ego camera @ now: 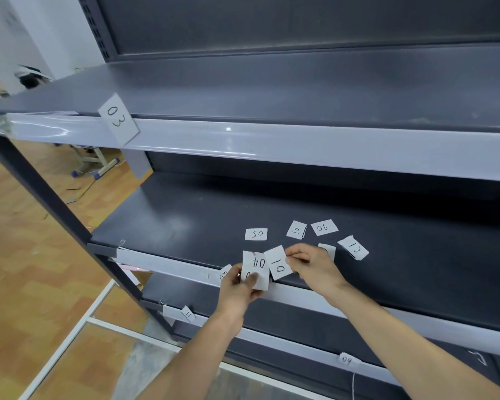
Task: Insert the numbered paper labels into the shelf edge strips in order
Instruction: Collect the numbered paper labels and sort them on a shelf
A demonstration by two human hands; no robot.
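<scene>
Sorting looks underway: left hand [237, 288] grips label 04 [257, 267], right hand [312, 267] pinches label 10 [278, 264]; next, 04 probably slots beside label 03 [118, 119] at 11 o'clock.

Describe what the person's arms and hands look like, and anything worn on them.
Left forearm and right forearm are bare to the frame edge, no sleeves in view. Left hand and right hand are ungloved. No watch, bracelet or ring is visible.

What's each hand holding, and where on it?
Left hand pinches the 04 label by its lower edge; right hand pinches the 10 label by its right edge.
</scene>
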